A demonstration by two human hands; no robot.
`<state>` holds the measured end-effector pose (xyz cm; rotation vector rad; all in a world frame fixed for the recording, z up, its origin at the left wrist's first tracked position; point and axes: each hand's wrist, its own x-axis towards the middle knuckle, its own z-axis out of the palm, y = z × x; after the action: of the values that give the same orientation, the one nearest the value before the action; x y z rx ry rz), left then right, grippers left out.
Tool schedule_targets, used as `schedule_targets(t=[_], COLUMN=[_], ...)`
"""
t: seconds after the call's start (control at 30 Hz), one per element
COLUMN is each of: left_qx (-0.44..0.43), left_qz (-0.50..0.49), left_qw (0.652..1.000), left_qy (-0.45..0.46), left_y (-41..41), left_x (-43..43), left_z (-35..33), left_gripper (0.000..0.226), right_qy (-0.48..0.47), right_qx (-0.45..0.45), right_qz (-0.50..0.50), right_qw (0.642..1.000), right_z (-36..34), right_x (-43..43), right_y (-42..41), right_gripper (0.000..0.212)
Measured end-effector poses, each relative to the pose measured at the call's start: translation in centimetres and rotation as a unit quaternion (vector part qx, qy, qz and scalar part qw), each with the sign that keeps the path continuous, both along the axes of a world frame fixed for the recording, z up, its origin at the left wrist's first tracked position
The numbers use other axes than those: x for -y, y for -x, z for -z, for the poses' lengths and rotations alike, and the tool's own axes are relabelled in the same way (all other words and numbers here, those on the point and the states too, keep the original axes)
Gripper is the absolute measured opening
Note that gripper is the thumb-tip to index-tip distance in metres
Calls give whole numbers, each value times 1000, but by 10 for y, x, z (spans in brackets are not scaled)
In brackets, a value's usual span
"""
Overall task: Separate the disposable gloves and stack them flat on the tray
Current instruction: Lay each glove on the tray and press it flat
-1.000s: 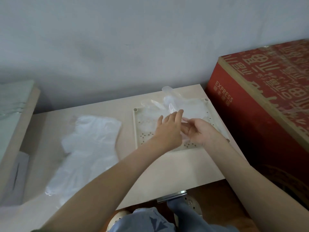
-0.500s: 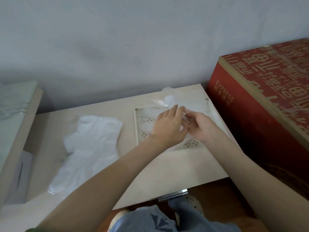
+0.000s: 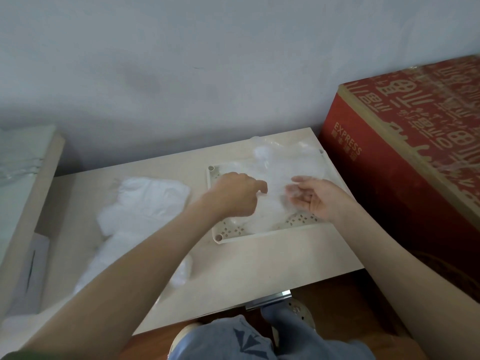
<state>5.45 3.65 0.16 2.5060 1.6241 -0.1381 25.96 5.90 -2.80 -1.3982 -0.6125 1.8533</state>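
Note:
A cream perforated tray [image 3: 259,237] lies on the table's right part with translucent disposable gloves [image 3: 275,167] spread flat on it. A white pile of more gloves [image 3: 145,201] sits on the table to the left. My left hand [image 3: 235,196] hovers over the tray's left half, knuckles up, fingers curled under and one fingertip poking right. Whether it pinches any film is hidden. My right hand [image 3: 315,200] is over the tray's right half, palm turned up and left, fingers relaxed, with thin glove film against its fingertips.
A large red cardboard box [image 3: 405,162] stands tight against the table's right edge. A wall runs behind the beige table [image 3: 259,266]. At the left stands a raised wooden ledge [image 3: 28,203] with plastic on top. My knees show below the front edge.
My hands, which were together working the glove at the tray's middle, have parted. The left has drawn left with fingers curled; the right has turned palm up.

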Motion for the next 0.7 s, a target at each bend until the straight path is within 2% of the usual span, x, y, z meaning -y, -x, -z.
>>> schedule_targets(t=[0.07,0.1,0.17,0.23,0.33,0.53,0.7], left_qx=[77,128,240,274,230,111,-4], left_qz=[-24,-46,-85,-112,-98,-43,-38], left_qw=[994,987,964,955,968,990,992], left_qy=[68,80,68,34,1,75,121], left_y=[6,9,14,17,18,10,5], left_x=[-2,-4,-8,-11,-13,-8,-8], left_z=[-11,-14,-11,-2,20,51,70], left_gripper=[27,30,51,49,30,55,68], right_qy=[0,2,6,6,-2,-27,-45], right_qx=[35,46,60,65,72,136,151], right_qz=[-14,-15,-12,-4,0,-25,-15], right_qw=[999,999,998,998,997,990,987], right_z=[6,8,11,12,14,19,19], right_x=[-1,-1,-1,-2,-3,-2,0], right_y=[-5,-7,-8,-9,-9,-7,-10], right_gripper=[21,21,20,19,20,16,14])
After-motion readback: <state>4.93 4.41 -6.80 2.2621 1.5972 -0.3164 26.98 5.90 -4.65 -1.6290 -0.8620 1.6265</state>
